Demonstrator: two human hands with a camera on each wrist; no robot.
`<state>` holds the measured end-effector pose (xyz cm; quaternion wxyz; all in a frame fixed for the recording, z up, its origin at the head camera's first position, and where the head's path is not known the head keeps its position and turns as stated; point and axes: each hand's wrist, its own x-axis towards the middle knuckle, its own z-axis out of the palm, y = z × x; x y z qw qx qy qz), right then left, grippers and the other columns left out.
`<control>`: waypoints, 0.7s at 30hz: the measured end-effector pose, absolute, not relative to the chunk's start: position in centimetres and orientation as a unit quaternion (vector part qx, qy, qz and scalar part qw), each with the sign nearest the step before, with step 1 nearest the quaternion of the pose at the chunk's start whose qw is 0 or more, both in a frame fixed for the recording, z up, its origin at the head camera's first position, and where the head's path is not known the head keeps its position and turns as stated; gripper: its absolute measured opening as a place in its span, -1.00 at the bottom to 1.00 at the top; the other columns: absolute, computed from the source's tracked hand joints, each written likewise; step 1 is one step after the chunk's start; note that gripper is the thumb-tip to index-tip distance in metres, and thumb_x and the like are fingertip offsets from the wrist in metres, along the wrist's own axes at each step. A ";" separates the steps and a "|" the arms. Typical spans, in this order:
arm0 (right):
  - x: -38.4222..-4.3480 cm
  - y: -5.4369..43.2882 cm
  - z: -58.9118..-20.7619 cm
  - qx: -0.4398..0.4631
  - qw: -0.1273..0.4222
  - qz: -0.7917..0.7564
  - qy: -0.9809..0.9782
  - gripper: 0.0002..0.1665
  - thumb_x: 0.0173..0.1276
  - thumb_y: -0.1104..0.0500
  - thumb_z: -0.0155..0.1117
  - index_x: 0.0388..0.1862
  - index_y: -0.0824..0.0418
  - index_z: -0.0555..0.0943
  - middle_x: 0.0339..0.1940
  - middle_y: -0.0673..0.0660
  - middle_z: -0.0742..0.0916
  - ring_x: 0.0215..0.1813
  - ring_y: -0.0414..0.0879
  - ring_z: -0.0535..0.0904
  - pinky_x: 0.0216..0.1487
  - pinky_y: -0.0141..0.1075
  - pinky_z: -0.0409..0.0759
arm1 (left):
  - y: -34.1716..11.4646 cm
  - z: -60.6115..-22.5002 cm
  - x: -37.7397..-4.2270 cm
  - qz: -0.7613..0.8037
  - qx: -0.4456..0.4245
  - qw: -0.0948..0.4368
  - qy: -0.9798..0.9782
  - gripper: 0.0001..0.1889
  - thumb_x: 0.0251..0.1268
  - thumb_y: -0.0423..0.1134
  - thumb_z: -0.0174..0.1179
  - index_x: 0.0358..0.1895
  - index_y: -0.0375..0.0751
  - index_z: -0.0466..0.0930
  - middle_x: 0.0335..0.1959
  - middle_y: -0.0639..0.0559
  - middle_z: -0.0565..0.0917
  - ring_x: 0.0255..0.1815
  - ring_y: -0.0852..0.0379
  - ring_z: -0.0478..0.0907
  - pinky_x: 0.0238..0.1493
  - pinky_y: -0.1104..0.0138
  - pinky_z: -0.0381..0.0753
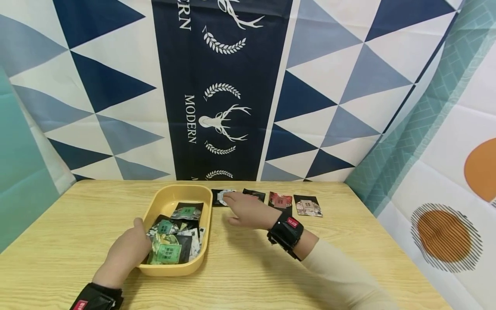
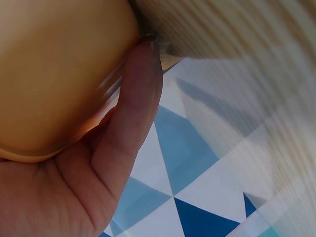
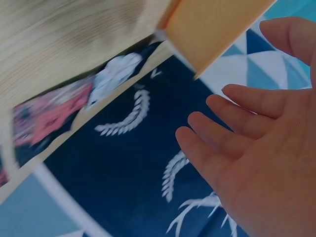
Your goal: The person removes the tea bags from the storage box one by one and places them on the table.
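A yellow plastic bin (image 1: 176,270) sits on the left of the table, with several small printed packets (image 1: 168,249) inside, mostly black and green. My left hand (image 1: 125,252) grips the bin's left side, thumb at the rim; in the left wrist view the fingers (image 2: 133,98) bend along the bin's outer wall. My right hand (image 1: 252,211), fingers extended and holding nothing, hovers right of the bin. It partly covers a black-and-white packet (image 1: 218,199) and a dark packet (image 1: 259,195). Palm and spread fingers of the right hand (image 3: 256,143) show in the right wrist view.
A red-and-black packet (image 1: 280,202) and a black-and-beige packet (image 1: 308,206) continue the row along the back of the wooden table (image 1: 240,280). Behind it hangs a cloth (image 1: 217,163) with triangles and deer heads. A patterned cloth (image 1: 434,181) bounds the right side.
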<state>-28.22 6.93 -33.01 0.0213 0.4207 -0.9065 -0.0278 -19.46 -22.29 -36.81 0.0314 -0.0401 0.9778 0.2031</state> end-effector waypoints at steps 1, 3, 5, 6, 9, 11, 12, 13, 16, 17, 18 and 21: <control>-28.2 6.3 -33.0 0.426 0.022 -0.029 -0.904 -0.33 0.39 0.01 0.04 0.39 0.30 0.24 0.41 0.20 0.34 0.43 0.03 0.24 0.40 -0.18 0.19 | -22.3 -36.8 -19.5 0.203 -0.041 0.031 0.978 -0.39 0.20 -0.42 -0.18 0.24 -0.76 -0.13 -0.51 -0.31 0.55 -0.61 0.03 0.47 -0.60 0.22 0.40; -28.2 5.0 -32.9 0.436 0.022 -0.030 -0.899 -0.33 0.39 0.00 0.03 0.39 0.27 0.24 0.40 0.19 0.35 0.43 0.02 0.24 0.41 -0.19 0.18 | -22.3 -36.9 -19.5 0.201 -0.041 0.030 0.978 -0.39 0.20 -0.42 -0.18 0.24 -0.76 -0.13 -0.52 -0.29 0.55 -0.62 0.03 0.47 -0.60 0.22 0.39; -28.2 3.7 -32.6 0.448 0.024 -0.031 -0.893 -0.36 0.39 0.01 0.03 0.38 0.23 0.27 0.39 0.16 0.37 0.41 -0.01 0.27 0.40 -0.19 0.20 | -22.4 -36.9 -19.5 0.200 -0.042 0.029 0.978 -0.39 0.20 -0.42 -0.18 0.24 -0.76 -0.13 -0.53 -0.28 0.55 -0.63 0.03 0.46 -0.61 0.22 0.39; -28.2 3.0 -32.5 0.455 0.026 -0.030 -0.890 -0.38 0.39 0.01 0.04 0.37 0.21 0.29 0.37 0.15 0.39 0.40 -0.02 0.29 0.39 -0.20 0.22 | -22.4 -36.9 -19.4 0.200 -0.042 0.027 0.978 -0.40 0.20 -0.42 -0.18 0.24 -0.75 -0.12 -0.55 -0.27 0.54 -0.63 0.04 0.45 -0.61 0.23 0.38; -28.3 1.4 -32.3 0.467 0.023 -0.024 -0.883 -0.43 0.39 0.02 0.06 0.33 0.17 0.35 0.34 0.13 0.43 0.36 -0.05 0.33 0.36 -0.24 0.26 | -22.3 -37.0 -19.3 0.206 -0.040 0.021 0.977 -0.42 0.20 -0.43 -0.18 0.23 -0.73 -0.11 -0.59 -0.21 0.52 -0.67 0.05 0.42 -0.64 0.25 0.35; -28.4 0.6 -32.4 0.474 0.017 -0.018 -0.880 -0.46 0.39 0.03 0.06 0.31 0.16 0.38 0.33 0.13 0.44 0.35 -0.06 0.35 0.35 -0.26 0.28 | -22.3 -37.0 -19.3 0.210 -0.041 0.021 0.977 -0.43 0.21 -0.43 -0.19 0.23 -0.72 -0.10 -0.60 -0.21 0.51 -0.68 0.05 0.42 -0.65 0.26 0.35; -28.4 0.2 -32.5 0.475 0.015 -0.016 -0.880 -0.47 0.39 0.03 0.06 0.30 0.16 0.39 0.33 0.13 0.44 0.35 -0.06 0.35 0.34 -0.27 0.28 | -22.3 -37.0 -19.2 0.211 -0.041 0.020 0.976 -0.44 0.21 -0.43 -0.19 0.22 -0.72 -0.10 -0.61 -0.20 0.50 -0.69 0.05 0.42 -0.66 0.26 0.34; -28.4 -0.1 -32.5 0.475 0.011 -0.014 -0.880 -0.48 0.40 0.04 0.06 0.30 0.16 0.39 0.33 0.13 0.44 0.34 -0.06 0.35 0.34 -0.28 0.28 | -22.3 -37.0 -19.3 0.211 -0.041 0.020 0.976 -0.44 0.22 -0.43 -0.19 0.22 -0.72 -0.10 -0.60 -0.20 0.51 -0.68 0.05 0.42 -0.66 0.26 0.34; -28.9 -1.1 -33.1 0.481 0.009 -0.013 -0.877 -0.49 0.40 0.04 0.05 0.29 0.13 0.41 0.30 0.10 0.46 0.31 -0.08 0.38 0.33 -0.30 0.29 | -22.3 -37.1 -19.4 0.209 -0.043 0.024 0.977 -0.42 0.23 -0.43 -0.19 0.24 -0.72 -0.12 -0.57 -0.24 0.53 -0.67 0.05 0.44 -0.65 0.26 0.36; -29.1 -1.3 -33.4 0.482 0.007 -0.011 -0.876 -0.50 0.39 0.05 0.05 0.29 0.13 0.41 0.29 0.10 0.47 0.29 -0.09 0.39 0.32 -0.31 0.30 | -22.3 -37.1 -19.4 0.209 -0.045 0.024 0.977 -0.42 0.23 -0.42 -0.19 0.25 -0.72 -0.12 -0.56 -0.26 0.54 -0.66 0.05 0.45 -0.64 0.26 0.36; -29.3 -1.6 -33.6 0.483 0.004 -0.010 -0.876 -0.50 0.39 0.05 0.05 0.29 0.12 0.42 0.27 0.09 0.47 0.28 -0.10 0.39 0.32 -0.31 0.30 | -22.4 -37.2 -19.4 0.209 -0.045 0.024 0.977 -0.41 0.22 -0.42 -0.19 0.25 -0.72 -0.12 -0.54 -0.28 0.55 -0.66 0.05 0.45 -0.64 0.26 0.37; -29.9 -2.2 -34.4 0.478 -0.012 -0.007 -0.878 -0.48 0.38 0.03 0.07 0.29 0.10 0.41 0.25 0.07 0.47 0.26 -0.12 0.39 0.30 -0.32 0.30 | -22.3 -37.3 -19.5 0.212 -0.047 0.026 0.976 -0.39 0.22 -0.42 -0.18 0.26 -0.72 -0.14 -0.51 -0.32 0.56 -0.65 0.05 0.45 -0.64 0.26 0.37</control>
